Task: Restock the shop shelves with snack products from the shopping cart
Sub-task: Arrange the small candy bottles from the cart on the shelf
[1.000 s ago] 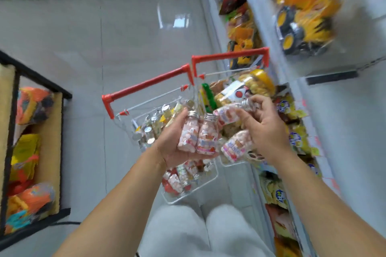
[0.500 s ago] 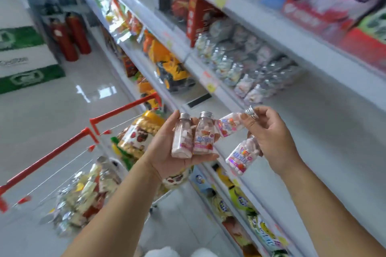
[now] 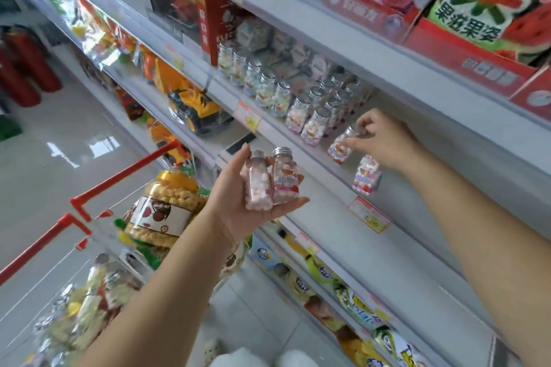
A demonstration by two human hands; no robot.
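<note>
Reference: middle shelf point(image 3: 322, 176). The right hand point(image 3: 384, 140), over the shelf's front edge, pinches a tilted candy bottle point(image 3: 341, 147) near its cap between thumb and fingertips, just right of the row of bottles point(image 3: 298, 98) on the shelf. A second bottle point(image 3: 366, 176) sits under that palm; whether the fingers hold it cannot be told. The left hand point(image 3: 253, 199), in front of the shelf, cups two upright bottles point(image 3: 284, 179) in curled fingers. The shopping cart point(image 3: 125, 176) stands below and left of the shelf.

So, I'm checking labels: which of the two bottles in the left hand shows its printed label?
The fingertip-side bottle in the left hand: its pink label faces the camera. The thumb-side bottle shows only loose candies.
</note>
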